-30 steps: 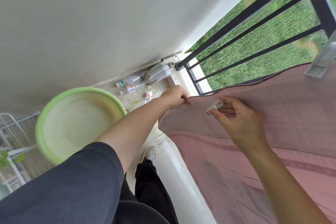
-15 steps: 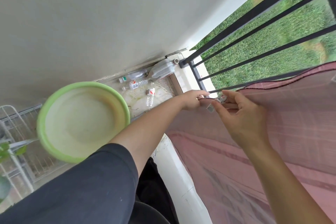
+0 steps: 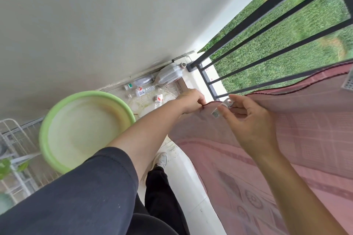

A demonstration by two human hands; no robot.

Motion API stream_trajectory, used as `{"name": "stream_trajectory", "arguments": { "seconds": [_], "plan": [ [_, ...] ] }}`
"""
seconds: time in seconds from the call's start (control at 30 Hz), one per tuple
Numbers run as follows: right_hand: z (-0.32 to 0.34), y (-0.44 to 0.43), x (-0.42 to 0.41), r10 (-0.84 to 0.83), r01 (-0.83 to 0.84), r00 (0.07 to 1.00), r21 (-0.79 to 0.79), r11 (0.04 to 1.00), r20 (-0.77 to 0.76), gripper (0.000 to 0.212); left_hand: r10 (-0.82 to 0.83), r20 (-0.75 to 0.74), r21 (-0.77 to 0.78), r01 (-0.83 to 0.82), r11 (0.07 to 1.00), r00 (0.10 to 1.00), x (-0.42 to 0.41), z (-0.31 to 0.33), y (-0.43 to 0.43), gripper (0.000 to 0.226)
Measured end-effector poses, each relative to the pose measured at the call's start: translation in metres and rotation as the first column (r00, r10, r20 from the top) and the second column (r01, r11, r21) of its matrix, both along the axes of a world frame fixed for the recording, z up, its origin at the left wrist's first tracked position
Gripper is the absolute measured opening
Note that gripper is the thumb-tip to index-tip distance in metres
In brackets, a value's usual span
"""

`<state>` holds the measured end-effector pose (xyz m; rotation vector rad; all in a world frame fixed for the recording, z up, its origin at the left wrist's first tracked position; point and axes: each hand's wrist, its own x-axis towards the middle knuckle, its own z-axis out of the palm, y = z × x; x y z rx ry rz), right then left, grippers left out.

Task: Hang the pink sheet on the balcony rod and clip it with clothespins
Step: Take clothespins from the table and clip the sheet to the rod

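Note:
The pink sheet (image 3: 286, 139) hangs draped along the right side, in front of the black balcony railing (image 3: 267, 30); the rod under it is hidden. My left hand (image 3: 191, 100) pinches the sheet's top left corner at its dark hem. Just to the right, my right hand (image 3: 248, 120) pinches a pale clothespin (image 3: 223, 107) between thumb and fingers, held at the sheet's top edge. A second pale clothespin (image 3: 348, 80) is clipped to the sheet at the far right edge.
A green basin (image 3: 49, 126) is tucked under my left arm. Several plastic bottles (image 3: 147, 89) lie on the floor in the far corner by the wall. A white wire rack (image 3: 13, 158) stands at the left. My shoe (image 3: 160, 159) is on the tiled floor.
My left hand has slid right along the hem with the corner. My right hand brought the clothespin up to the sheet's top edge, close to the left hand.

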<state>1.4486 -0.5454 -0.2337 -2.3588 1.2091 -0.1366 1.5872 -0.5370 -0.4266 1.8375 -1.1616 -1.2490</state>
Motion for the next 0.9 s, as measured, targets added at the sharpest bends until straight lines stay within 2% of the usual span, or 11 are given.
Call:
{"name": "stream_trajectory", "arguments": {
  "seconds": [0.1, 0.2, 0.3, 0.4, 0.63, 0.8, 0.9],
  "plan": [
    [0.004, 0.0, 0.015, -0.036, 0.033, 0.998, 0.048, 0.998, 0.061, 0.032, 0.124, -0.059, -0.008, -0.125, 0.992, 0.991, -0.005, -0.004, 0.008, 0.012],
    [0.008, -0.005, 0.041, 0.018, -0.021, 0.997, 0.038, 0.999, 0.075, 0.032, 0.239, -0.155, -0.034, -0.247, 0.968, 0.958, -0.007, -0.01, 0.013, 0.018],
    [0.005, -0.017, 0.075, 0.137, -0.138, 0.989, -0.011, 0.99, -0.06, 0.031, 0.293, -0.272, -0.01, -0.307, 0.952, 0.917, -0.009, -0.013, 0.014, 0.01],
    [-0.006, -0.037, 0.108, 0.207, -0.211, 0.959, -0.002, 0.977, -0.192, 0.031, 0.328, -0.327, 0.012, -0.343, 0.939, 0.886, -0.01, -0.021, 0.014, 0.016],
    [-0.035, -0.078, 0.141, 0.318, -0.309, 0.799, 0.105, 0.945, -0.51, 0.027, 0.403, -0.48, 0.072, -0.423, 0.903, 0.779, -0.014, -0.034, 0.017, 0.013],
    [-0.049, -0.081, 0.138, 0.388, -0.332, 0.689, 0.209, 0.92, -0.612, 0.023, 0.42, -0.547, 0.079, -0.455, 0.887, 0.724, -0.015, -0.036, 0.018, 0.014],
    [-0.064, -0.079, 0.132, 0.427, -0.358, 0.642, 0.244, 0.901, -0.637, 0.02, 0.422, -0.538, 0.082, -0.453, 0.888, 0.73, -0.014, -0.036, 0.017, 0.013]
  ]
}}
